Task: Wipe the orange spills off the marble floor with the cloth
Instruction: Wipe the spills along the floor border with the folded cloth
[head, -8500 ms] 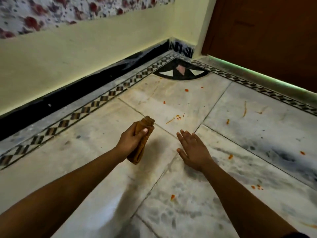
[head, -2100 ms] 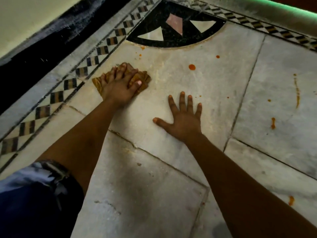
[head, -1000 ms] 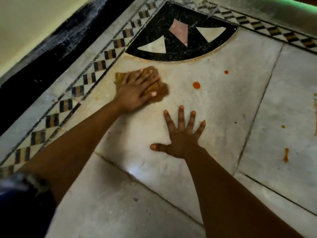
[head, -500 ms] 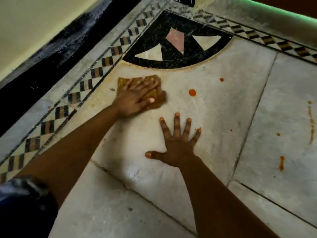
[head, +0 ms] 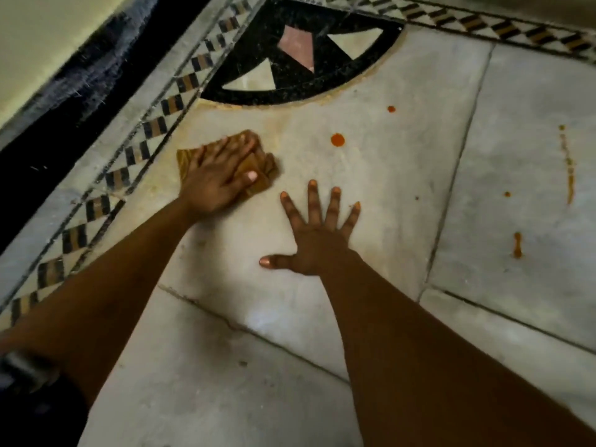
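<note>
Head view, nearest first: the right hand (head: 317, 241) lies flat on the marble floor (head: 371, 195), fingers straight and spread, holding nothing. Just beyond and left, the left hand (head: 219, 175) presses flat-fingered on the folded brown cloth (head: 258, 169). Farther right sit orange spills: a round drop (head: 337, 140), then streaks (head: 570, 175). The black corner inlay (head: 300, 75) lies farthest.

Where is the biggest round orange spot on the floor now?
In the head view, the round orange spot lies right of the cloth, beyond the right hand.
</note>
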A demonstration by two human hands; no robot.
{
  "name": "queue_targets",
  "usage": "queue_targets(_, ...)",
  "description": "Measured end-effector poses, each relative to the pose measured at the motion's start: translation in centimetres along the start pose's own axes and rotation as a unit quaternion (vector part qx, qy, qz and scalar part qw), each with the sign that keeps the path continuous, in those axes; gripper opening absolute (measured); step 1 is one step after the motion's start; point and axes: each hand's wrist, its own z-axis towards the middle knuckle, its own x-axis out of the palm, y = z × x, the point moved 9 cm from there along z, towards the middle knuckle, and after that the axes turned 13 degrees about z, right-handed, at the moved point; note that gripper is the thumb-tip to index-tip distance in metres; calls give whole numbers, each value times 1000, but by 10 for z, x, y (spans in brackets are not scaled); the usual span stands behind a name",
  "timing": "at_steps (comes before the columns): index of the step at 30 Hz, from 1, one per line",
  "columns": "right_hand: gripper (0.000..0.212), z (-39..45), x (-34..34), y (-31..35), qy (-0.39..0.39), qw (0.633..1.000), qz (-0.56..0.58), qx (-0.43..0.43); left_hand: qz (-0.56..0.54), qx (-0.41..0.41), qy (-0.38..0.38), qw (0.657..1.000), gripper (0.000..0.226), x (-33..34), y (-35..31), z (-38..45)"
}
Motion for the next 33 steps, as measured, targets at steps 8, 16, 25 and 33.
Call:
queue_targets(8, 85, -20, -17, -10, -67, 994, 52, -63, -18, -78, 8, 997, 57, 7, -39, -18)
queue_targets(16, 72, -99, -40, -133, -269, 963, -17, 28, -23, -80, -8, 996, 56, 8, -103, -63)
queue_targets(25, 66, -100, -47, -131, -292, 956, 21, 14, 7, 37, 4, 999, 59, 2, -209, -28)
queue_targets(33, 60, -100, -46, -135, -286, 957, 32, 29, 8, -29, -17, 999, 58, 3, -152, -33)
